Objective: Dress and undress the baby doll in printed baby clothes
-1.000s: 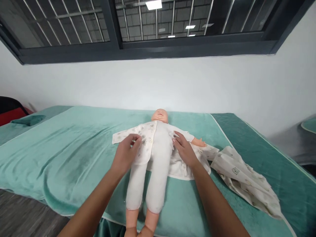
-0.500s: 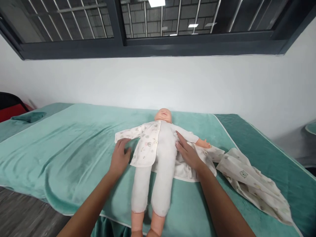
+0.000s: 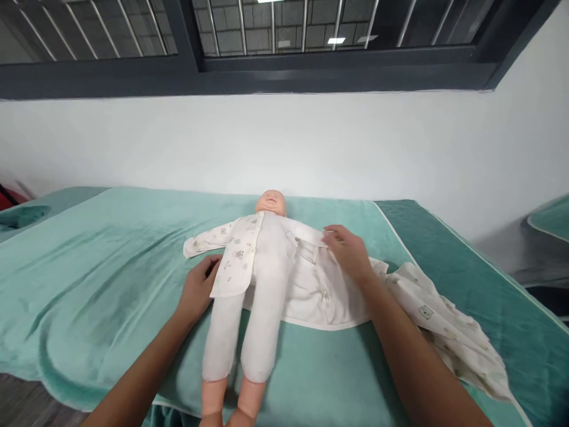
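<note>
A baby doll (image 3: 269, 255) lies face up, its head toward the wall, in white padded underclothes. A white printed jacket (image 3: 237, 255) covers its arm and chest on the left; the other half (image 3: 311, 290) lies spread on the bed at right, inner side up. My right hand (image 3: 347, 249) is closed at the end of the doll's right-side arm, fingers on the white sleeve cuff; the doll's hand is hidden behind it. My left hand (image 3: 200, 287) rests against the doll's side by the jacket edge, thumb and forefinger apart, fingertips partly hidden.
A crumpled printed garment (image 3: 448, 326) lies on the right of the bed. Green velvety covers (image 3: 111, 267) spread over the bed, with a darker strip (image 3: 466, 290) at right. Behind stand a white wall (image 3: 284, 142) and a dark window frame (image 3: 311, 80).
My right hand has moved from the doll's side outward and up to the end of its arm, closing there. My left hand stays at the doll's side. The view has shifted right.
</note>
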Action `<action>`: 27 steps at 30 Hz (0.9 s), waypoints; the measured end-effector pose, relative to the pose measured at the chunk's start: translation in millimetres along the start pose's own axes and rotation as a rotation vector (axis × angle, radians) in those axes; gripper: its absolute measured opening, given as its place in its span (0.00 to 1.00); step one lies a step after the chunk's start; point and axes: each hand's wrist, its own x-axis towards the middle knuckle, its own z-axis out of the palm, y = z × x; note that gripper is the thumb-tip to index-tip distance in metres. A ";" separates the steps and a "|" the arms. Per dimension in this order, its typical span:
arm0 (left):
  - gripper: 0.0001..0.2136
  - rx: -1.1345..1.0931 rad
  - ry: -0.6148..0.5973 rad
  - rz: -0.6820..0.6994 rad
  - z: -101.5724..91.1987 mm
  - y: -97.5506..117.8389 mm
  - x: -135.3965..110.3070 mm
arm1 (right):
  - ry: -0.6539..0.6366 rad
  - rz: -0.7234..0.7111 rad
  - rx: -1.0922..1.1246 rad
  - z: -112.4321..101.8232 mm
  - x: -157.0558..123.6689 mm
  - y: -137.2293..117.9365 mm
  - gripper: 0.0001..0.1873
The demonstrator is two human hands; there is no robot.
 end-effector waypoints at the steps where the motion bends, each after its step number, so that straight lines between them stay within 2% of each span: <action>1: 0.17 -0.034 -0.058 -0.032 -0.3 5.5 -6.4 | 0.091 0.065 -0.113 -12.0 -0.6 11.1 0.16; 3: 0.17 -0.068 -0.056 -0.087 -0.1 16.8 -12.9 | 0.161 0.193 -0.312 -29.7 -2.0 31.8 0.16; 6: 0.15 -0.005 0.130 -0.093 3.2 40.7 -3.0 | 0.101 0.235 -0.357 -37.0 -2.8 49.3 0.16; 8: 0.12 0.104 0.211 0.032 9.9 64.4 13.6 | 0.055 0.210 -0.329 -33.4 -2.2 51.1 0.14; 9: 0.11 0.163 0.212 0.148 15.5 78.3 23.2 | 0.042 0.202 -0.319 -31.0 -1.8 50.3 0.13; 11: 0.10 0.254 0.096 0.370 32.3 108.0 41.3 | 0.040 0.197 -0.297 -27.8 -0.7 47.8 0.13; 14: 0.10 0.421 -0.252 0.603 71.4 147.7 60.3 | 0.073 0.189 -0.223 -27.8 -0.3 44.7 0.16; 16: 0.11 0.619 -0.449 0.753 102.1 166.0 67.1 | 0.120 0.170 -0.015 -29.0 -1.2 42.8 0.17; 19: 0.16 0.800 -0.614 0.866 140.3 179.5 73.9 | 0.154 0.117 0.426 -29.8 -3.7 39.4 0.17; 21: 0.14 0.847 -0.663 0.861 153.7 181.1 79.0 | 0.121 0.110 0.533 -29.5 -4.8 38.0 0.20; 23: 0.11 0.871 -0.677 0.852 156.9 179.5 84.2 | 0.088 0.161 0.379 -28.5 -4.7 38.1 0.18; 25: 0.11 0.877 -0.664 0.871 153.5 177.2 87.9 | 0.032 0.212 0.046 -26.6 -4.0 38.9 0.15; 27: 0.11 0.883 -0.650 0.900 147.8 176.2 89.0 | -0.053 0.195 -0.236 -23.8 -3.5 39.3 0.14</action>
